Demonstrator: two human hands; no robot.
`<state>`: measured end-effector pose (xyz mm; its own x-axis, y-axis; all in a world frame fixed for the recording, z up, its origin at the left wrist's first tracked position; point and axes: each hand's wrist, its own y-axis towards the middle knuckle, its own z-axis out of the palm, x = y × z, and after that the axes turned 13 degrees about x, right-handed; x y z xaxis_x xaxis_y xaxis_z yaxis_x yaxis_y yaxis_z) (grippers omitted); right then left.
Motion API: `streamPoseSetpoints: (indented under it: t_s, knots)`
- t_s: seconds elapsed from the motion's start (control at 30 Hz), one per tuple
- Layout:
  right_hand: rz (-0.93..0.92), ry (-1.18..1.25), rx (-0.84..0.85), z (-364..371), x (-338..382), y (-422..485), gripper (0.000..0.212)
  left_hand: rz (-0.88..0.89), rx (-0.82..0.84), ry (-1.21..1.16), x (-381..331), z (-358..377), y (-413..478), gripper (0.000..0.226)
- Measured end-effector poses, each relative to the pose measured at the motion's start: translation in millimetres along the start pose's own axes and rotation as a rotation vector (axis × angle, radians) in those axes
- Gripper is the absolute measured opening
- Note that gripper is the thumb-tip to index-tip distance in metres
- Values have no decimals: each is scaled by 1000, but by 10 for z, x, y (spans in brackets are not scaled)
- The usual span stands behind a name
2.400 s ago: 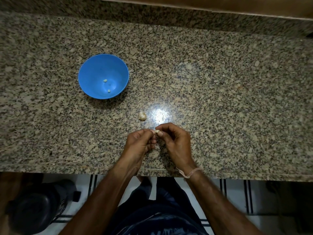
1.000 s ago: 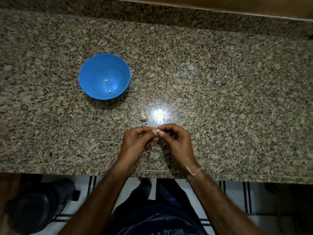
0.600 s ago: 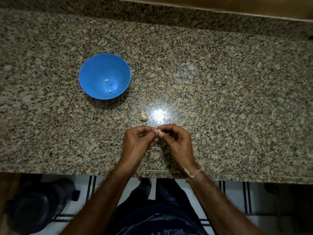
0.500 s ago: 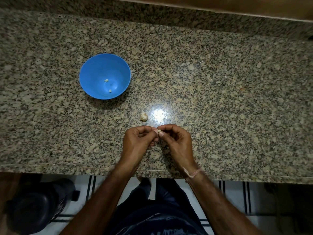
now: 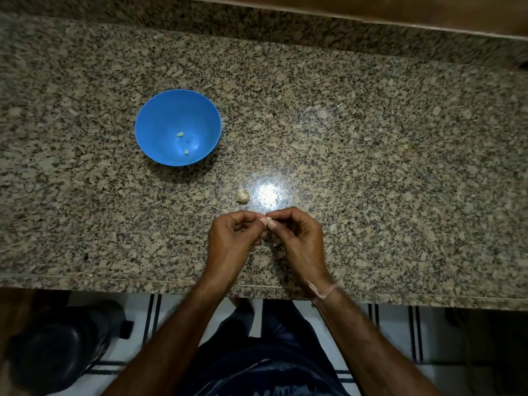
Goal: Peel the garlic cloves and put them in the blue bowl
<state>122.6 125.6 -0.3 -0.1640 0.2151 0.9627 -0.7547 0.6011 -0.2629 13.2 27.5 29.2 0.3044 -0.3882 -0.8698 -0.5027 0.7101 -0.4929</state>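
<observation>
readable text: none | shirt print: too dark to read

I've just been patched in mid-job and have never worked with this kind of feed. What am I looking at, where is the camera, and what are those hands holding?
There is no machine here: a person works with bare hands. The single picture comes from a wide-angle camera worn on the head, looking down, so the arms enter from the bottom. The left hand and right hand meet over a granite counter, both pinching one small garlic clove between fingertips, apparently peeling it. Just beyond them a bigger piece of garlic lies on the counter. Farther left stands the blue bowl, with two small pale cloves inside. A band circles the right wrist.
</observation>
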Motion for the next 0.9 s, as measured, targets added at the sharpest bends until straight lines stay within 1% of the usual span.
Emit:
streamPoseSetpoints:
  t_s: [0.13,0.33,0.5,0.6,0.73,0.9]
  knots:
    - [-17,-41,16,-11,13,-6,9,6,12,37,-15,-5,8,4]
    - [-26,-51,11,-10,-4,-2,9,10,-21,98,12,27,27,4]
    - [-16,-41,1,1,-40,18,10,13,-45,223,73,57,61,8]
    - [2,-13,0,-12,-41,34,11,1,-43,135,89,60,54,6]
    - [10,-32,8,-52,-44,32,11,-17,16,-11,59,38,38,10]
    - [5,-56,24,-50,-34,33,10,-35,24,-39,60,1,52,8]
